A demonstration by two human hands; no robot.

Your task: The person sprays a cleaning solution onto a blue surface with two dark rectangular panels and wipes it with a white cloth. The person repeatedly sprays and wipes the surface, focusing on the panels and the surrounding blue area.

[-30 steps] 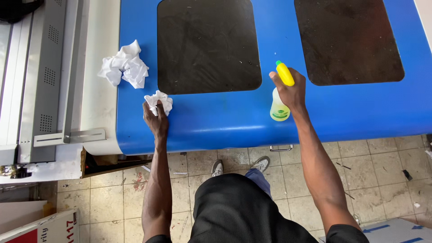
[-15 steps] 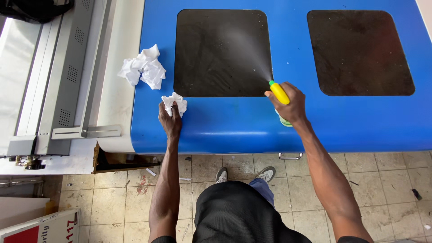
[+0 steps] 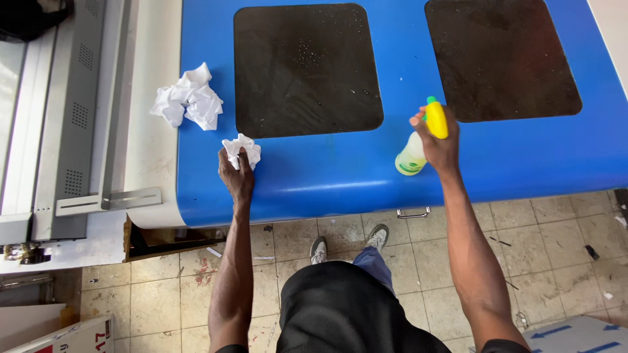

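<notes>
Blue worktop (image 3: 523, 163) is filling most of the view, glossy, with its front edge curving down toward the person. Two dark square panels are sitting in it: the left panel (image 3: 307, 68) is showing fine droplets across its middle, the right panel (image 3: 500, 59) is looking dry from here. Grey metal machine housing (image 3: 59, 117) is running along the left side, just beside the worktop's white end section. Tiled floor (image 3: 458, 261) is showing below, with the person's shoes near the worktop's front and a small metal handle (image 3: 413, 213) hanging under the edge.

Crumpled white paper wad (image 3: 188, 98) is lying on the worktop's left edge, near the left panel's corner, touching nothing else.

Right hand (image 3: 439, 140) is wrapping closed around a spray bottle (image 3: 412, 157), pale translucent body with a yellow-green trigger head (image 3: 436, 117), held over the worktop between the two panels, nozzle end pointing away from the person. Can't tell if the bottle base is touching the surface.

Left hand (image 3: 237, 176) is lying on the worktop, fingers curled closed on a small crumpled white tissue (image 3: 241, 149), pressing it to the blue surface just below the left panel's lower-left corner.
</notes>
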